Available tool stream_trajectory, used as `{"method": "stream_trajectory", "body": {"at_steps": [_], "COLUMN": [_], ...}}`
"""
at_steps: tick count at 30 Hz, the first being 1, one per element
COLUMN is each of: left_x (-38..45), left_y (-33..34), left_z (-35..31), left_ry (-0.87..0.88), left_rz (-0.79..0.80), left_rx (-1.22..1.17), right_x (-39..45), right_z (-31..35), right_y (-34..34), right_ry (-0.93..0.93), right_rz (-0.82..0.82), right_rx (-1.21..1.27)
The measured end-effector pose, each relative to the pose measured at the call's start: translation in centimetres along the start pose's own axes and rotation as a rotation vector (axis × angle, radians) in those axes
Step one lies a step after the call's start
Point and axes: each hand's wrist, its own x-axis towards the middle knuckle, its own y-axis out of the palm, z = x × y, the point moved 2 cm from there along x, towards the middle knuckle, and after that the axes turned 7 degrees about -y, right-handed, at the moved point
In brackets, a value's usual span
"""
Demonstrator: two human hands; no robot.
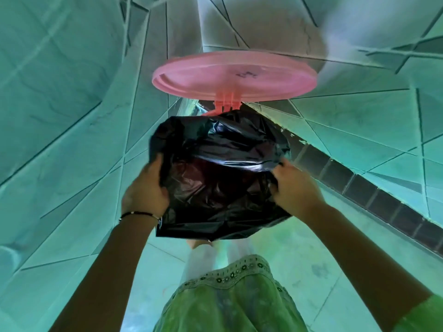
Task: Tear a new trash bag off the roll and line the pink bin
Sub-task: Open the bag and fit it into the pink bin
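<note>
A black trash bag (220, 173) is spread open over the pink bin, hiding the bin's body and most of its rim. The bin's round pink lid (235, 76) stands flipped up behind it on its hinge (226, 101). My left hand (146, 188) grips the bag's edge on the left side. On the right side, my right hand (294, 188) pinches the bag's edge. The bag's mouth sags inward between my hands, and loose plastic hangs down the front.
Tiled walls close in on the left and behind the bin. A dark tiled strip (374, 192) runs along the right wall's base. My green garment (230, 298) and the tiled floor fill the foreground below the bin.
</note>
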Motion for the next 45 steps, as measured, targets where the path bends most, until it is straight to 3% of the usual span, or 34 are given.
{"method": "stream_trajectory", "body": {"at_steps": [2,4,6,9,13,17,19,22,25,27,29,34,36,38,41,43,45], "left_x": [0.8,0.6,-0.2,-1.2,-1.3,-0.4,0.0,-0.2,0.5,1.4,2.4,5.5,5.7,5.2,4.2,3.9,4.1], "left_y": [-0.7,-0.6,0.6,3.4,5.2,3.5,3.2,4.4,6.7,7.5,7.3,4.3,4.1,4.5,5.5,6.1,6.3], "left_z": [1.0,1.2,0.2,-1.6,-3.3,-3.3,-3.2,-4.8,-6.5,-7.3,-7.0,-1.0,0.7,0.9,-0.6,-1.7,-1.9], "left_ry": [-0.105,-0.102,-0.062,0.017,0.11,-0.049,-0.052,0.117,0.23,0.224,0.145,-0.134,-0.159,-0.137,-0.083,-0.065,-0.066], "left_rz": [-0.105,-0.111,-0.044,0.023,0.01,-0.156,-0.157,0.021,0.221,0.271,0.263,0.052,0.057,0.096,0.122,0.116,0.066], "left_rx": [-0.073,-0.073,-0.074,-0.134,-0.202,-0.257,-0.22,-0.151,-0.054,0.006,-0.002,-0.002,0.027,0.039,0.006,-0.036,-0.068], "right_x": [0.7,1.4,2.3,3.3,4.4,4.5,4.7,4.6,4.4,4.3,4.5,5.3,5.7,6.1,6.3,6.3,6.9], "right_z": [-1.9,-3.0,-1.7,2.6,6.2,4.7,2.5,-1.8,-5.3,-5.6,-4.1,1.9,2.6,1.7,-2.2,-4.7,-4.8], "right_y": [-0.8,-0.6,0.6,2.7,4.2,3.5,3.1,2.3,2.5,3.2,4.3,6.8,7.1,6.8,5.7,5.3,5.2], "right_ry": [0.255,0.435,0.405,0.219,-0.102,-0.169,-0.078,0.218,0.444,0.485,0.398,-0.117,-0.168,-0.095,0.215,0.384,0.369], "right_rz": [-0.145,-0.21,-0.139,0.029,0.171,0.033,-0.107,-0.315,-0.348,-0.29,-0.183,0.036,0.051,-0.019,-0.23,-0.287,-0.277], "right_rx": [0.149,0.336,0.521,0.79,0.732,0.702,0.675,0.606,0.536,0.513,0.542,0.446,0.406,0.464,0.547,0.494,0.446]}}
